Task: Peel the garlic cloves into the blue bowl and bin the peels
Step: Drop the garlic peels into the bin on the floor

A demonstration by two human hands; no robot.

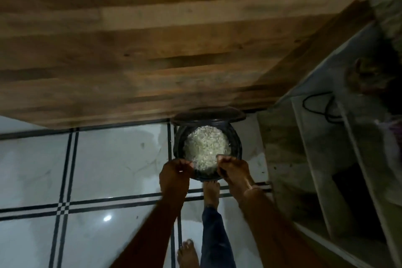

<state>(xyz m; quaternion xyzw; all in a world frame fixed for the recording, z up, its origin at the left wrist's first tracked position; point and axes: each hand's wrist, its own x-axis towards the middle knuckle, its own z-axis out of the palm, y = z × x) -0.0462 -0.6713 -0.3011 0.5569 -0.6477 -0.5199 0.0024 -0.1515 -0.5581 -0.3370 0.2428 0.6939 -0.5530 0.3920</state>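
**Operator:** Where are the peels?

**Manual:** In the black bin [236, 148] on the floor, at the desk [152, 50] edge. The peels [206, 148] form a pale heap. Your left hand [176, 172] and right hand [232, 169] are at its near rim, fingers curled — round what, too dark to tell.

**Operator:** Handling?

**Manual:** Probably light, papery and clingy — shake them loose rather than pinching.

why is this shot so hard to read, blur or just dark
Head view: both, dim, wooden tabletop smeared, one glare spot on the floor tiles, edges bent by the wide lens; only the pale peels in the bin stand out.
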